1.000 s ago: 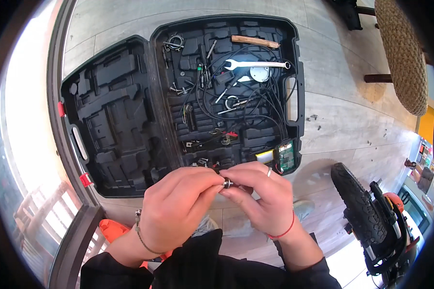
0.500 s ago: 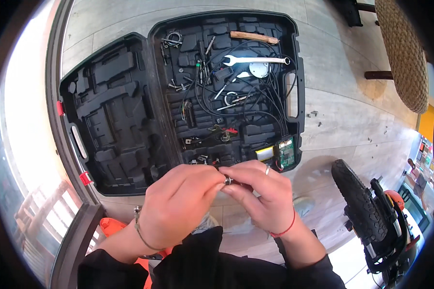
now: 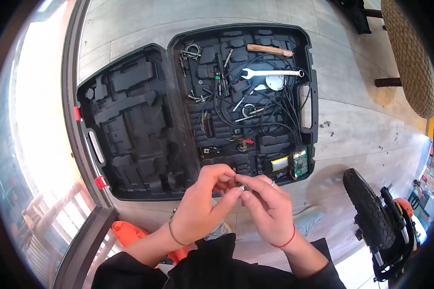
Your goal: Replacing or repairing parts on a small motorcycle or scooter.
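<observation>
My left hand and my right hand meet at the near edge of the open black toolbox, pinching a small metal fitting between their fingertips. Its exact shape is too small to make out. Beyond my hands, the toolbox's right half holds a combination wrench, a wooden strip, tangled black cables, loose bolts and small tools, a white disc, a green circuit board and a yellow-silver pack.
A black-tyred wheeled vehicle stands at the right. A woven seat is at upper right. Small metal bits lie on the floor beside the toolbox. A glazed door with a frame runs along the left. An orange object lies at lower left.
The view has shifted, so the toolbox appears farther right. My hands have moved slightly right within the picture, and my left thumb and fingers have changed their hold on the fitting.
</observation>
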{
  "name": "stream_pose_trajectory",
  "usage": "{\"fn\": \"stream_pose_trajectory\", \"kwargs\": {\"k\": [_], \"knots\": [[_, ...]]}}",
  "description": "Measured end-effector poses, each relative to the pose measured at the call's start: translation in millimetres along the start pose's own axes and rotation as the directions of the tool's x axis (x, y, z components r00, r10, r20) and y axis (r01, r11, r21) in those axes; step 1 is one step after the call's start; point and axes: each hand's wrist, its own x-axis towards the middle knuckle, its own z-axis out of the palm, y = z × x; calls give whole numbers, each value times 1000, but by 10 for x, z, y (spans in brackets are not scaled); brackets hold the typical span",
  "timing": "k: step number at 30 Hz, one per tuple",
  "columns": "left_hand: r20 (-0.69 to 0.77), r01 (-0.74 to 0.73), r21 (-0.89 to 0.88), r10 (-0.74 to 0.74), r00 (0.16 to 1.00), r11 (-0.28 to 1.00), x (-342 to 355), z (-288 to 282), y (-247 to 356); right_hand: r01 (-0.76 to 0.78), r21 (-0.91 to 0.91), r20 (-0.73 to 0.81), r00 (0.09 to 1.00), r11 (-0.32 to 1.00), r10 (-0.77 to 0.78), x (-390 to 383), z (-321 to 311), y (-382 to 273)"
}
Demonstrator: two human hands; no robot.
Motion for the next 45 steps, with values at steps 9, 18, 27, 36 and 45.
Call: {"fn": "stream_pose_trajectory", "kwargs": {"k": [9,18,27,36,45], "knots": [[165,-159,408,98,981,899,70,-35,-8,-7,-40,14,1000,999,7,14,4,6],[144,-209,296,173,974,932,126,24,-61,-41,78,82,996,996,34,18,-67,39],[138,-65,230,34,990,971,90,167,-289,-332,183,72,943,925,324,-60,-41,246],[137,85,25,-88,987,996,57,148,-424,9,-184,-19,1000,983,-13,2,-35,335],[117,170,-202,-149,982,964,-1,131,-302,-267,376,19,960,887,281,-46,-19,245]]}}
